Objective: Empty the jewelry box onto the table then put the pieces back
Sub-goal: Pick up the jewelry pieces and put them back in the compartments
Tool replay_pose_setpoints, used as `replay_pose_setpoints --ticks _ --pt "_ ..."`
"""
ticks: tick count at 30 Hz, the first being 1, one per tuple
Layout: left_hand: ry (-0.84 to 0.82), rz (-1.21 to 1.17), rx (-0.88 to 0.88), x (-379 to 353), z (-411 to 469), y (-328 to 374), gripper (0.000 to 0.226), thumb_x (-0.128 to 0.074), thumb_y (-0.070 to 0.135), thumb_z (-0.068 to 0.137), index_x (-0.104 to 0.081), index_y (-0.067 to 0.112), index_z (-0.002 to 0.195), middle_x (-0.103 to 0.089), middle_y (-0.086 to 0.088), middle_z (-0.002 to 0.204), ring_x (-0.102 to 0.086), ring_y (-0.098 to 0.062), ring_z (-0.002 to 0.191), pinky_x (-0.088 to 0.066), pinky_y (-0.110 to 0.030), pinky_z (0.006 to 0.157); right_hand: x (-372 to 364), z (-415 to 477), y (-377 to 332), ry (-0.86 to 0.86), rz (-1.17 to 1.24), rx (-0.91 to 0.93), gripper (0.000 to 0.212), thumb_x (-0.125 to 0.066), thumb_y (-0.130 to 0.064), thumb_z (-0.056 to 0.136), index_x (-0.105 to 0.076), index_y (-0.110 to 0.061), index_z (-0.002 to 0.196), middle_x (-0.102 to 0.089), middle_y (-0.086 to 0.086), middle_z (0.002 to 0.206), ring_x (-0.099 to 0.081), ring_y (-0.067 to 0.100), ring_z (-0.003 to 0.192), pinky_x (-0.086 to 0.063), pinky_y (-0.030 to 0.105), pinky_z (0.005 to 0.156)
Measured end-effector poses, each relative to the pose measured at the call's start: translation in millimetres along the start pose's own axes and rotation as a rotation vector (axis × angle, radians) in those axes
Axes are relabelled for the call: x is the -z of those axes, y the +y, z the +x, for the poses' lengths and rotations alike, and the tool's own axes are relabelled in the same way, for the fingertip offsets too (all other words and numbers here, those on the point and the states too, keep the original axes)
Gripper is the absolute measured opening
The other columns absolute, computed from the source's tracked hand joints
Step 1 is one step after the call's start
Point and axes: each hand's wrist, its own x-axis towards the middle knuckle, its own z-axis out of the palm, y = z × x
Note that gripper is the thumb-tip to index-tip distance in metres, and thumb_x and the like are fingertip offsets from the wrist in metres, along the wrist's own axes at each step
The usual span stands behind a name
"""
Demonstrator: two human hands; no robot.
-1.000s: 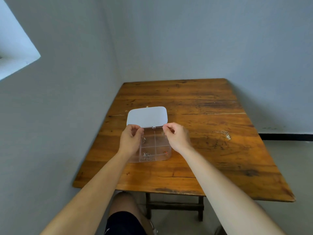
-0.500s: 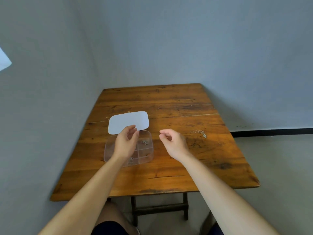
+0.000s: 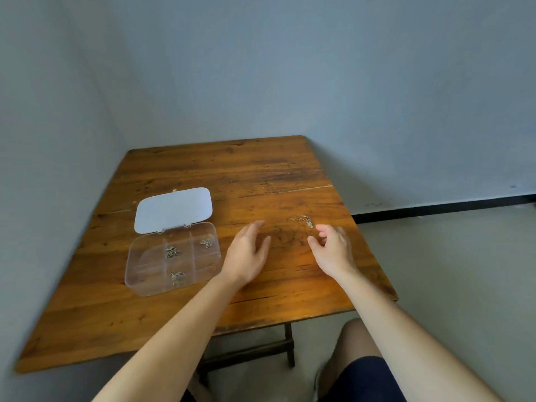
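Room corner, plain grey-blue walls meeting behind the desk. Desk: worn orange-brown wooden planks, dark grain streaks, a pale crack running across the far half; set close against the left wall. Dark wooden leg and crossbar visible under the near edge. Floor pale grey-beige, smooth. Black skirting strip along the base of the right wall. Light even, soft, no hard shadows.
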Motion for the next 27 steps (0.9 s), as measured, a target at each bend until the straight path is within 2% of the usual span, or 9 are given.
replay_pose_setpoints --ticks 4,9,13,17,20,27 --pt "-0.045 0.247 -0.006 -8 0 -25 0.052 -0.043 0.044 0.102 -0.044 0.019 0.147 -0.036 -0.001 0.158 -0.022 -0.019 0.149 -0.018 -0.038 0.122 -8 23 4 0.015 -0.075 -0.025 0.052 -0.059 -0.039 0.097 -0.05 -0.015 0.141 -0.05 0.01 0.136 -0.051 0.027 0.124 -0.046 0.041 0.102" --pt "-0.005 0.321 -0.027 -18 10 -37 0.05 -0.043 0.047 0.101 -0.051 0.021 0.143 -0.04 0.0 0.156 -0.024 -0.018 0.149 -0.013 -0.034 0.12 -30 54 -5 -0.013 -0.19 -0.029 0.06 -0.05 -0.049 0.099 -0.045 -0.014 0.146 -0.047 0.011 0.137 -0.045 0.029 0.129 -0.03 0.044 0.111" --pt "0.019 0.331 -0.046 -24 6 -37 0.047 -0.045 0.045 0.1 -0.054 0.02 0.14 -0.044 -0.001 0.154 -0.029 -0.019 0.147 -0.014 -0.033 0.118 -45 49 -3 0.117 -0.238 0.087 0.055 -0.055 -0.048 0.096 -0.057 -0.013 0.138 -0.054 0.008 0.12 -0.053 0.027 0.113 -0.036 0.044 0.102" --pt "0.046 0.327 -0.066 -20 5 -33 0.045 -0.048 0.043 0.1 -0.056 0.018 0.137 -0.046 -0.003 0.152 -0.031 -0.021 0.146 -0.022 -0.04 0.12 -44 47 1 0.221 -0.092 0.216 0.027 -0.068 -0.029 0.093 -0.074 -0.013 0.114 -0.064 0.008 0.105 -0.062 0.028 0.098 -0.043 0.042 0.092" --pt "0.044 0.329 -0.056 -21 4 -34 0.045 -0.048 0.042 0.099 -0.057 0.018 0.136 -0.046 -0.004 0.151 -0.032 -0.022 0.145 -0.024 -0.042 0.12 -46 48 3 0.219 -0.073 0.254 0.012 -0.069 -0.023 0.093 -0.076 -0.015 0.099 -0.066 0.007 0.096 -0.063 0.029 0.09 -0.049 0.043 0.086" --pt "0.024 0.342 -0.025 -19 4 -31 0.047 -0.046 0.045 0.1 -0.054 0.021 0.139 -0.044 0.0 0.153 -0.028 -0.02 0.146 -0.022 -0.04 0.12 -47 46 -1 0.178 -0.18 0.263 0.016 -0.062 -0.022 0.097 -0.071 -0.009 0.099 -0.063 0.015 0.097 -0.059 0.033 0.091 -0.047 0.046 0.085"
